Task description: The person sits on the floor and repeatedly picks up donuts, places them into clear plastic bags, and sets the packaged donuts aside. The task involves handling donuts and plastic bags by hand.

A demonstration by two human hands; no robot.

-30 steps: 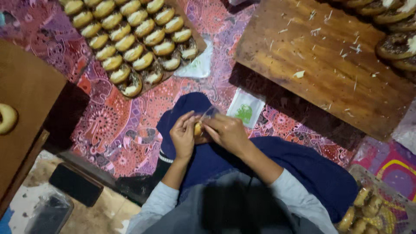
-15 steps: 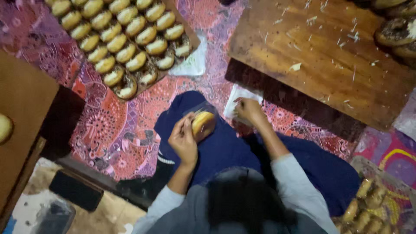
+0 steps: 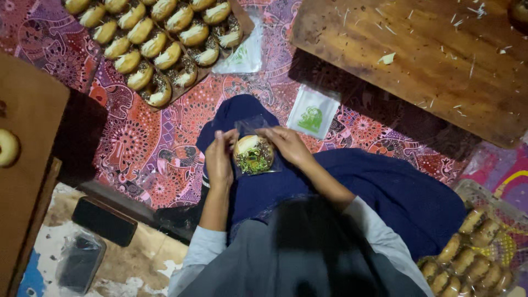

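Head view shows my left hand (image 3: 219, 160) and right hand (image 3: 286, 144) pinching the two sides of a clear plastic bag (image 3: 254, 147) between fingertips, a round doughnut (image 3: 253, 154) inside it, held over my blue-clad lap. Beyond my hands lies a tray of doughnuts (image 3: 165, 41); just past my right hand sits a flat green-printed bag (image 3: 312, 114).

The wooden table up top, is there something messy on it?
Yes. The wooden table is strewn with pale shreds and one larger flake, like spilled topping. Nothing else looks odd: both hands hold a bagged doughnut.
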